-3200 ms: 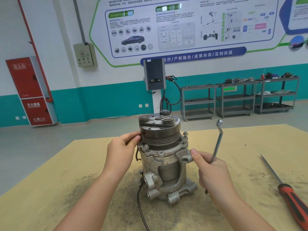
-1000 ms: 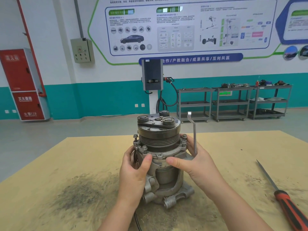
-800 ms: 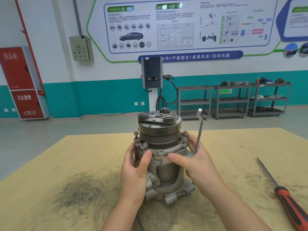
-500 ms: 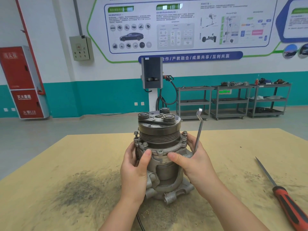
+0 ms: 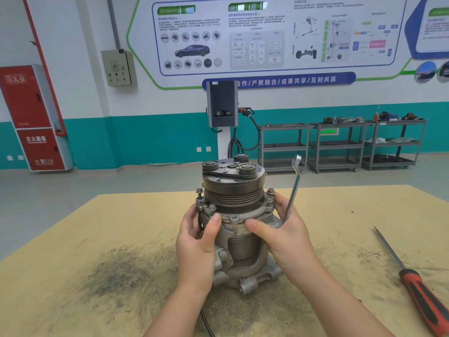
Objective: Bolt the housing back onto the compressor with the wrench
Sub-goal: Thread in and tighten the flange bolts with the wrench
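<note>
Fingers (image 5: 213, 221) of your 2 hands curled round the housing (image 5: 239, 216), seated on the upright compressor (image 5: 239, 242) mid-table, right hand (image 5: 289, 235) also gripping the wrench (image 5: 292, 188); bolts (image 5: 269, 196) standing proud, tightening apparently remaining.

Red-handled screwdriver (image 5: 413, 283) on table (image 5: 73, 239); shelving carts (image 5: 337, 144) by wall.

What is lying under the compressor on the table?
Under the compressor I see dark grime on the yellow table, and a black cable coming out near its base. Where the cable ends and what lies directly beneath the base are hidden.
</note>
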